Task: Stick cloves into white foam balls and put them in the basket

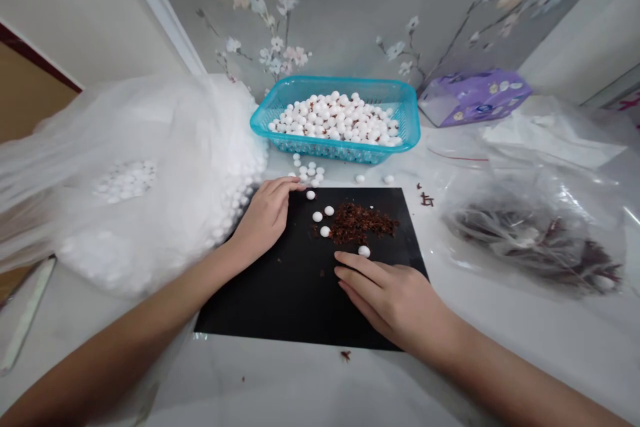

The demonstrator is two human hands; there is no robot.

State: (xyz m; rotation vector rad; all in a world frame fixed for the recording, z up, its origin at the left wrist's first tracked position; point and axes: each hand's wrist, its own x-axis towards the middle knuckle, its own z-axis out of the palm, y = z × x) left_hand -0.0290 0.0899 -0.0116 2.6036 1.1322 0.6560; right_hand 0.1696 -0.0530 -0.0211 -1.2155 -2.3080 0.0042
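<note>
A black mat [280,300] lies on the white table, with a heap of small reddish-brown pieces [357,223] on it. Several white balls [317,217] rest beside the heap. My left hand [270,213] reaches over the mat's far left edge, fingers stretched out close to loose white balls [312,172]. My right hand [387,293] lies low over the mat's right side, its fingers extended just below another white ball [364,251]. I see nothing held in either hand; both thumbs are largely hidden.
Behind the mat stands a blue plastic basket [335,150] full of white balls with brown bits among them. A large clear bag of white balls [150,213] bulges at left. On the right are a clear bag of brown pieces [540,240] and a purple packet [480,99].
</note>
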